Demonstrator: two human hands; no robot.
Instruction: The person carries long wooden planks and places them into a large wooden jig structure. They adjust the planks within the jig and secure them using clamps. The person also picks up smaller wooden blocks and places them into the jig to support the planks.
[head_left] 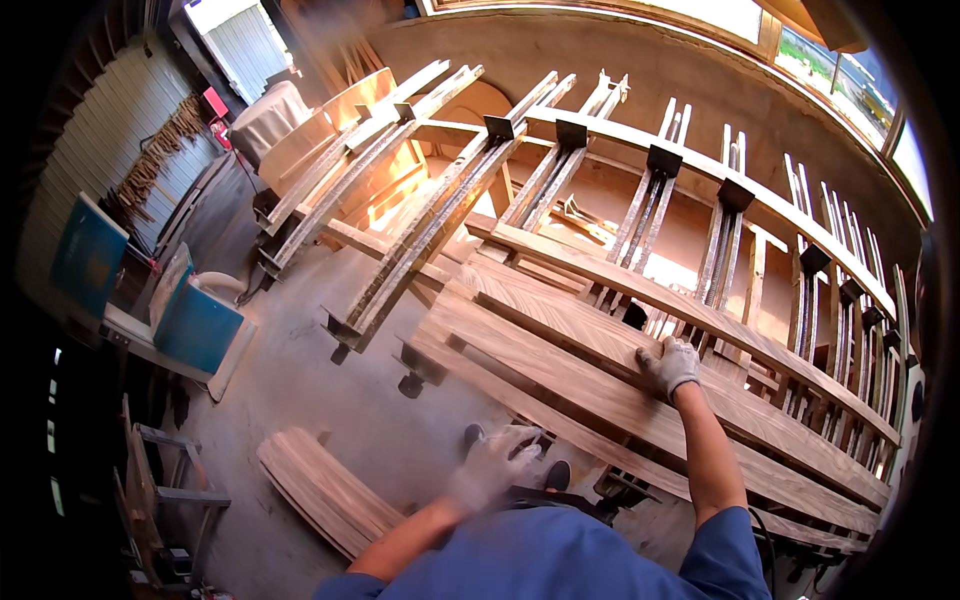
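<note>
My right hand [672,366], in a pale work glove, is closed over the edge of a long wooden board [560,325] with zigzag grain, its thumb on the left side. Several long brown planks [560,382] lie side by side with it, slanting down to the right across the clamp bars. Nearer to me, my left hand [497,466], also gloved, hovers off the planks' near edge. It is blurred, but its fingers look apart and nothing shows in them.
Long metal clamp bars [420,235] with black blocks [572,134] stretch away to the wall. Curved wooden pieces [325,490] are stacked at lower left. A blue-panelled machine [200,325] and a metal stand [185,470] stand on the left. A window [835,80] is at upper right.
</note>
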